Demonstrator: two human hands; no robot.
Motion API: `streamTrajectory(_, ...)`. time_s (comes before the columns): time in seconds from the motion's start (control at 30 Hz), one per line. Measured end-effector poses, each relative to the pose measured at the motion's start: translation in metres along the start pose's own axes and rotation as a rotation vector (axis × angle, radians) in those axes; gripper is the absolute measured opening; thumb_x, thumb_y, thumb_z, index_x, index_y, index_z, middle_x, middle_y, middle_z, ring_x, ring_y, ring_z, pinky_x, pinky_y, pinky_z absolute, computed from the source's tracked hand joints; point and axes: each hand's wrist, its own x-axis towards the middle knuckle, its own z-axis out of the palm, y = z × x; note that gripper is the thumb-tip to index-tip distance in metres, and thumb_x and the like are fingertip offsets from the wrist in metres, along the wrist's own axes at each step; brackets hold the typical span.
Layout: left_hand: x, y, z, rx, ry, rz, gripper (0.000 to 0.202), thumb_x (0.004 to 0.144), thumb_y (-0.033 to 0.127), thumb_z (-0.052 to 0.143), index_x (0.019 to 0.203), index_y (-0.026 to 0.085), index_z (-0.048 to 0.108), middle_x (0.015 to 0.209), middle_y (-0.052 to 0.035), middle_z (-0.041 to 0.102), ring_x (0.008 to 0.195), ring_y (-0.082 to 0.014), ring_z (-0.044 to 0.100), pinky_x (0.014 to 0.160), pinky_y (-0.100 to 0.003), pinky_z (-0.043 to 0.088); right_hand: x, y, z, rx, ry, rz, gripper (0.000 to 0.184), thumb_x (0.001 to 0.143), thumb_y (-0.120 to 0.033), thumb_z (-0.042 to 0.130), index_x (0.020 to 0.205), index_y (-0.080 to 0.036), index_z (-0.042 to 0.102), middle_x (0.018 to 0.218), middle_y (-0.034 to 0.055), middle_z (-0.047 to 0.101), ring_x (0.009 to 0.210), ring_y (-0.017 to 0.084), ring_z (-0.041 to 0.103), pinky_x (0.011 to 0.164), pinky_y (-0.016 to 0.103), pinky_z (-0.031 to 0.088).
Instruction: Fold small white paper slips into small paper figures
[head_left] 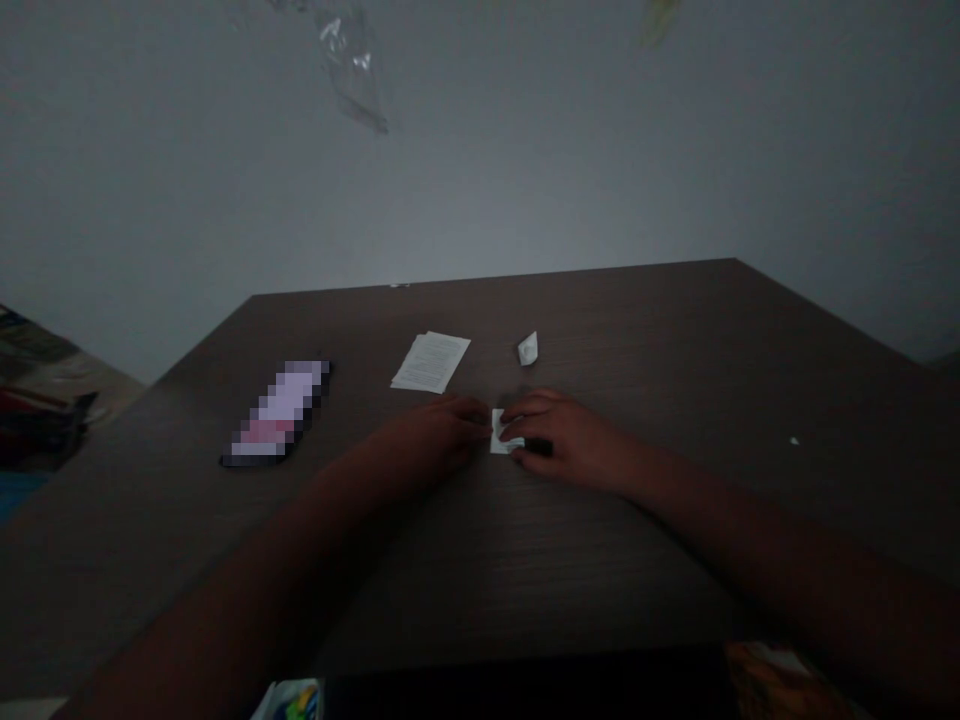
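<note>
A small folded piece of white paper (496,445) lies on the brown table between my two hands. My right hand (559,435) is over its right part, the fingertips curled down onto the paper. From the other side, my left hand (454,430) reaches in with its fingers together, and their tips meet the paper's left edge. Part of the paper is hidden under the right fingers. Just beyond the hands stands a small folded white paper piece (529,349). A short stack of printed paper sheets (432,362) lies ahead of my left hand.
A phone (277,415) with a blurred screen lies to the left on the table (637,330). A tiny white scrap (794,441) is at the right. Behind the table rises a pale wall (525,180) with a clear plastic bag (352,65) on it.
</note>
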Motion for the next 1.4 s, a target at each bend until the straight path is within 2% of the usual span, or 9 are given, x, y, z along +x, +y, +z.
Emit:
streamTrajectory(0.23, 0.006, 0.001, 0.008, -0.077, 0.113, -0.036, 0.01, 0.108, 0.021, 0.083, 0.115, 0.02, 0.09, 0.135, -0.011, 0.083, 0.125, -0.0312, 0.08, 0.117, -0.045, 0.062, 0.001, -0.005, 0.0, -0.025, -0.008, 0.024, 0.022, 0.106, -0.017, 0.083, 0.125, -0.027, 0.089, 0.138, 0.0101, 0.088, 0.13, 0.032, 0.08, 0.12, 0.055, 0.059)
streamTrajectory(0.5, 0.007, 0.001, 0.01, -0.086, 0.126, -0.069, 0.008, 0.11, 0.021, 0.081, 0.116, 0.02, 0.087, 0.134, -0.0117, 0.081, 0.125, -0.0323, 0.079, 0.116, -0.05, 0.062, 0.001, -0.005, 0.003, -0.047, -0.014, 0.03, 0.022, 0.109, -0.02, 0.081, 0.129, -0.026, 0.088, 0.139, 0.0105, 0.088, 0.132, 0.033, 0.079, 0.123, 0.056, 0.059)
streamTrajectory(0.63, 0.006, 0.004, 0.011, -0.059, 0.166, -0.121, 0.023, 0.107, 0.021, 0.084, 0.13, 0.018, 0.082, 0.139, -0.0141, 0.081, 0.13, -0.0351, 0.077, 0.117, -0.052, 0.063, 0.001, -0.006, 0.003, -0.061, -0.017, 0.041, 0.021, 0.109, -0.021, 0.081, 0.129, -0.024, 0.088, 0.136, 0.0125, 0.088, 0.131, 0.033, 0.079, 0.121, 0.055, 0.06)
streamTrajectory(0.73, 0.006, 0.005, 0.013, -0.066, 0.154, -0.06, 0.027, 0.107, 0.016, 0.08, 0.133, 0.02, 0.081, 0.139, -0.0121, 0.082, 0.131, -0.0344, 0.078, 0.119, -0.051, 0.062, 0.002, -0.006, 0.001, -0.058, -0.022, 0.036, 0.021, 0.108, -0.021, 0.082, 0.128, -0.025, 0.088, 0.132, 0.0115, 0.089, 0.127, 0.032, 0.08, 0.12, 0.053, 0.06)
streamTrajectory(0.87, 0.006, 0.004, 0.015, -0.107, 0.117, 0.063, 0.023, 0.111, 0.013, 0.071, 0.126, 0.023, 0.085, 0.137, -0.0096, 0.085, 0.128, -0.0305, 0.08, 0.121, -0.047, 0.06, 0.002, -0.005, 0.0, -0.035, -0.013, 0.021, 0.019, 0.108, -0.02, 0.082, 0.126, -0.025, 0.088, 0.131, 0.0109, 0.089, 0.127, 0.031, 0.08, 0.121, 0.052, 0.06)
streamTrajectory(1.0, 0.007, 0.002, 0.015, -0.11, 0.123, 0.067, 0.014, 0.11, 0.022, 0.08, 0.122, 0.023, 0.085, 0.137, -0.0106, 0.085, 0.129, -0.0318, 0.08, 0.119, -0.047, 0.06, 0.001, -0.003, -0.002, -0.023, -0.016, 0.006, 0.02, 0.105, -0.016, 0.084, 0.123, -0.023, 0.087, 0.13, 0.0126, 0.089, 0.126, 0.033, 0.082, 0.12, 0.054, 0.062)
streamTrajectory(1.17, 0.008, 0.001, 0.017, -0.08, 0.132, 0.052, 0.012, 0.11, 0.018, 0.075, 0.116, 0.023, 0.084, 0.135, -0.0097, 0.085, 0.128, -0.0319, 0.08, 0.117, -0.047, 0.061, 0.001, 0.004, -0.008, -0.024, -0.05, -0.078, 0.027, 0.102, -0.015, 0.085, 0.128, -0.02, 0.086, 0.135, 0.0144, 0.089, 0.13, 0.032, 0.081, 0.121, 0.055, 0.062)
streamTrajectory(1.3, 0.009, 0.0, 0.02, -0.043, 0.128, 0.064, 0.013, 0.109, 0.017, 0.076, 0.117, 0.024, 0.083, 0.132, -0.0081, 0.085, 0.125, -0.0311, 0.081, 0.114, -0.044, 0.061, 0.0, 0.007, -0.009, -0.136, -0.051, -0.175, 0.026, 0.103, -0.01, 0.081, 0.127, -0.02, 0.086, 0.136, 0.0119, 0.089, 0.133, 0.032, 0.079, 0.123, 0.053, 0.061)
streamTrajectory(1.4, 0.01, -0.001, 0.02, -0.013, 0.145, 0.072, 0.011, 0.109, 0.017, 0.074, 0.113, 0.022, 0.083, 0.125, -0.0083, 0.085, 0.119, -0.0302, 0.081, 0.109, -0.042, 0.062, -0.001, 0.007, -0.006, -0.228, -0.018, -0.184, 0.021, 0.104, -0.011, 0.08, 0.122, -0.021, 0.086, 0.128, 0.0095, 0.09, 0.131, 0.033, 0.078, 0.117, 0.052, 0.063)
